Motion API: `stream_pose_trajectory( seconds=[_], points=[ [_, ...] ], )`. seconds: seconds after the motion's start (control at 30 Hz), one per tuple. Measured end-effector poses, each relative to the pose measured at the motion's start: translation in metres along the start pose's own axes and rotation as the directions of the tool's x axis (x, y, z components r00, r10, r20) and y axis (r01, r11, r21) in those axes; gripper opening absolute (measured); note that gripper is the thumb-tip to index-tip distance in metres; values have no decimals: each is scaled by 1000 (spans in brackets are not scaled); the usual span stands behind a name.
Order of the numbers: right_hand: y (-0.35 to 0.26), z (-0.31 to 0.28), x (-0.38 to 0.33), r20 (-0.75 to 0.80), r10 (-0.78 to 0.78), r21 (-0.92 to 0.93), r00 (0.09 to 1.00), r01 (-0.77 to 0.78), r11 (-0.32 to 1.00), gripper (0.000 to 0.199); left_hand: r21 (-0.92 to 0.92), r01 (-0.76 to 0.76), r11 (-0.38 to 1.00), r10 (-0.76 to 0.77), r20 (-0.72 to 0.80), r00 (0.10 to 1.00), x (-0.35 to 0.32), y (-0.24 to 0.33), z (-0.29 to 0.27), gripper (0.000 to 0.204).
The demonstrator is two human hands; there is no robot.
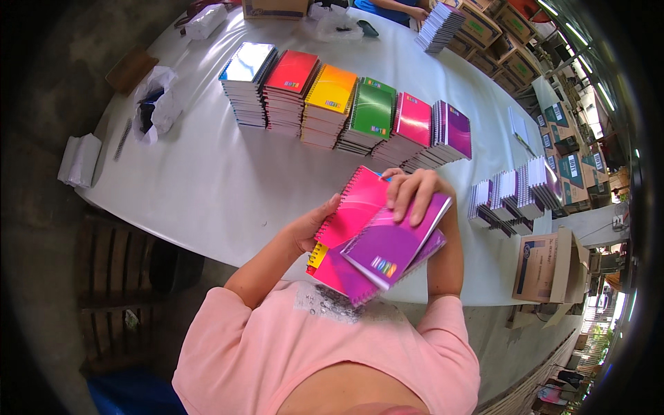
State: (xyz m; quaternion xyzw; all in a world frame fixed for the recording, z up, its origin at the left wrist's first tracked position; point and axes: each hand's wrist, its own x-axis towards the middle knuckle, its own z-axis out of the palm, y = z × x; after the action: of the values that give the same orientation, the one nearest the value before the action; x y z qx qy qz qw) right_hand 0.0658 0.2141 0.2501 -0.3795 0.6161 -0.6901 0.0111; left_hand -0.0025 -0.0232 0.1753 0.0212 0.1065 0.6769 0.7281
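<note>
My left hand (pixel 312 227) grips a fanned bunch of spiral notebooks by its left side, with a pink notebook (pixel 356 197) on top. Yellow and red edges of other notebooks peek out below it. My right hand (pixel 415 192) lies over a purple notebook (pixel 387 242), fingers on its cover; this one is tilted across the bunch, and another purple cover shows beneath it. Beyond my hands, stacks of notebooks stand in a row: a shiny blue-edged stack (pixel 247 63), a red stack (pixel 292 71), a yellow stack (pixel 330 90), a green stack (pixel 374 107), a pink stack (pixel 413 120) and a purple stack (pixel 456 131).
More notebook stacks (pixel 532 187) stand at the table's right side, near an open carton (pixel 546 266). Far across, a person (pixel 398 8) is beside another tall stack (pixel 440 28). Plastic bag (pixel 155 104), loose coil (pixel 123 140) and white package (pixel 79 160) lie at left.
</note>
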Motion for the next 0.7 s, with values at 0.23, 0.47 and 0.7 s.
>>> stream_pose_trajectory(
  seconds=[0.23, 0.47, 0.7],
  points=[
    [-25, 17, 18, 5, 494, -593, 869, -395, 701, 37, 109, 125, 986, -121, -42, 992, -12, -9, -8, 64],
    [29, 91, -77, -715, 611, 518, 339, -329, 790, 114, 396, -201, 896, 267, -118, 956, 2, 0, -17, 75],
    [104, 129, -84, -923, 189, 33, 335, -421, 906, 121, 956, -278, 91, 286, 243, 927, 34, 11, -55, 105]
  ],
)
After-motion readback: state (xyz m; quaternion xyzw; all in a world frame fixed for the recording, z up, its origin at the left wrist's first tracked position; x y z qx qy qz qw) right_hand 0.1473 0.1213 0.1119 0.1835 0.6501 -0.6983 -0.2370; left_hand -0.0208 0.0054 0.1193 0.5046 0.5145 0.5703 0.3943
